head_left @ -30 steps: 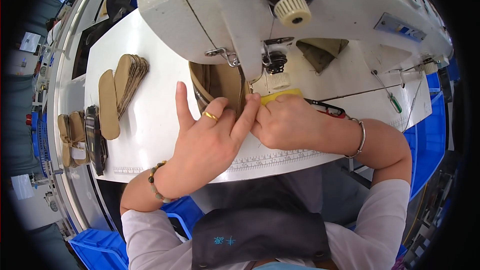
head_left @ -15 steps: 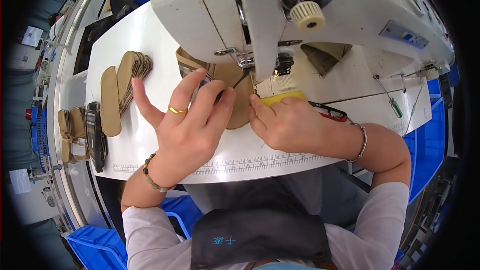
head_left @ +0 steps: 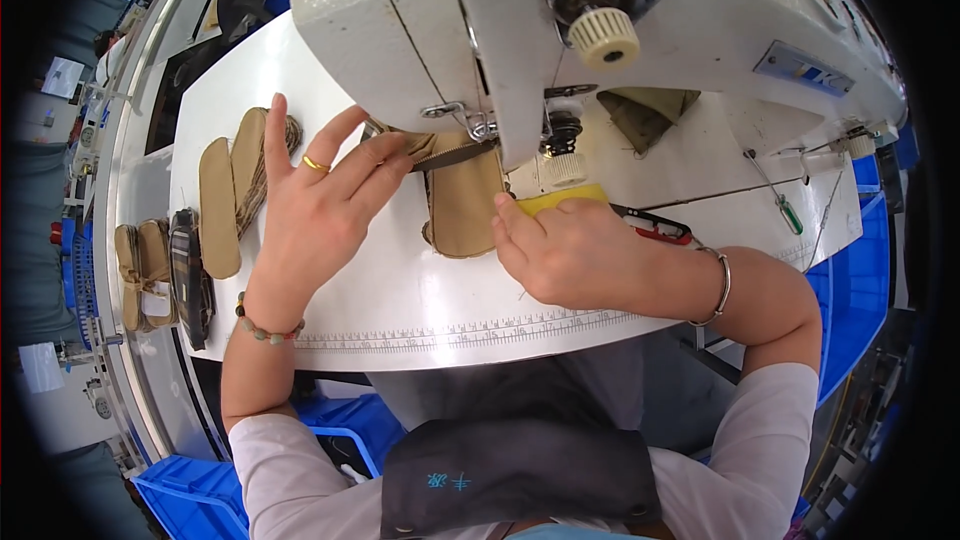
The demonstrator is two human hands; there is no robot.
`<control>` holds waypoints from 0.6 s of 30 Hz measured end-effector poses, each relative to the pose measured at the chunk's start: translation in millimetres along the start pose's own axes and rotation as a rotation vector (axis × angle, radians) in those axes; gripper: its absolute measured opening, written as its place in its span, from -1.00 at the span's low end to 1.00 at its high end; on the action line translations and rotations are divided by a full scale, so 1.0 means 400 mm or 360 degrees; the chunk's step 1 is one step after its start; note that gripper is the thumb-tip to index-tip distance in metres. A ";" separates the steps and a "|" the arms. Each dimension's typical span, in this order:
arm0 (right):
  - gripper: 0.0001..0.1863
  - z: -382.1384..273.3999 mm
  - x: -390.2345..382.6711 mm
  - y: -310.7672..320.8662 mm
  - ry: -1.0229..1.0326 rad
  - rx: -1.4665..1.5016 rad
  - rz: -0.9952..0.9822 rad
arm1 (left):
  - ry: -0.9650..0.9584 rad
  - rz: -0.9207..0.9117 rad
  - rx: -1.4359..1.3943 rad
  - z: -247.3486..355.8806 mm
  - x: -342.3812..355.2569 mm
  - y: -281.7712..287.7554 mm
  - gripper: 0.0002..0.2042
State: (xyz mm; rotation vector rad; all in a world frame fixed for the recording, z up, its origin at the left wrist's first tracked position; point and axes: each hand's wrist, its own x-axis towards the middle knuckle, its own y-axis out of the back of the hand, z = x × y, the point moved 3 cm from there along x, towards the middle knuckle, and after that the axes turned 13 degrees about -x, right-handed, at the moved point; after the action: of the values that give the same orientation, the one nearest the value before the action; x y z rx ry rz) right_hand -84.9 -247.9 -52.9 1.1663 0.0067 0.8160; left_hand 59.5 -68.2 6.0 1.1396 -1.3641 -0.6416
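Tan cloth is tucked under a sewing machine, dark zip pinched by left fingers; right fingers curled at its edge, grip can't really be told.

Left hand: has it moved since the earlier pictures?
Yes: the left hand has moved leftward, closer to the tan oval pieces lying on the white table.

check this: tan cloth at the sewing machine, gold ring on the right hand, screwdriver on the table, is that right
Not quite: the head view shows the gold ring on the left hand, not the right hand. The tan cloth is at the sewing machine and the screwdriver is on the table.
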 end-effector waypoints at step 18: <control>-0.75 -0.022 -0.021 0.052 -0.0249 0.0265 -0.0200 | 0.0068 -0.0032 -0.0302 0.215 -0.009 -0.050 -0.81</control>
State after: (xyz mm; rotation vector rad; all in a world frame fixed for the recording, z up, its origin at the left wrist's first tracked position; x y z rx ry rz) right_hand -106.3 -242.6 -42.9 1.3707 0.0185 0.6206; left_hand -18.0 -93.9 -27.4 1.0102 -1.2294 -0.7407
